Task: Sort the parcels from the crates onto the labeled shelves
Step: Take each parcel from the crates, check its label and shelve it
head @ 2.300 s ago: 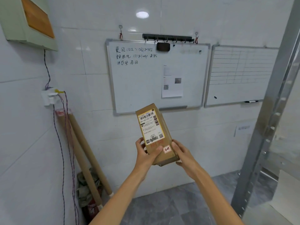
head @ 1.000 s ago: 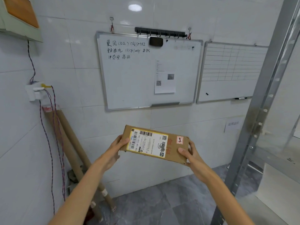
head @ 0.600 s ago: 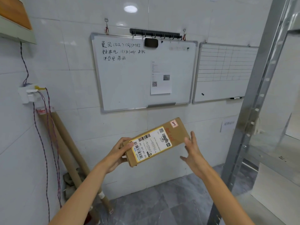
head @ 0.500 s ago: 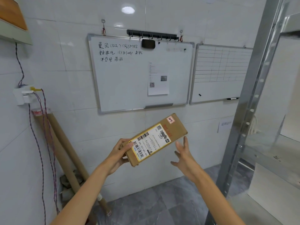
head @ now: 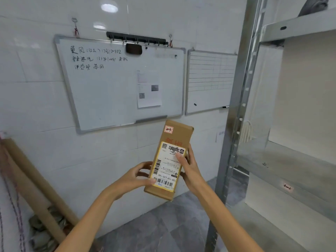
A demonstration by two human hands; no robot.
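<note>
Before the tiled wall's whiteboard (head: 116,82), my left hand (head: 135,177) and right hand (head: 189,167) grip a brown parcel (head: 170,159), upright, label upside down, tagged 2-1.

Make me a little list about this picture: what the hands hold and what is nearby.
Held thing: brown cardboard parcel, upright, label upside down
Left hand: grips the parcel's lower left edge
Right hand: grips its right edge, thumb on the label
Red sticker: near the parcel's top
Right side: metal shelf rack
Wall: whiteboard with writing
</note>
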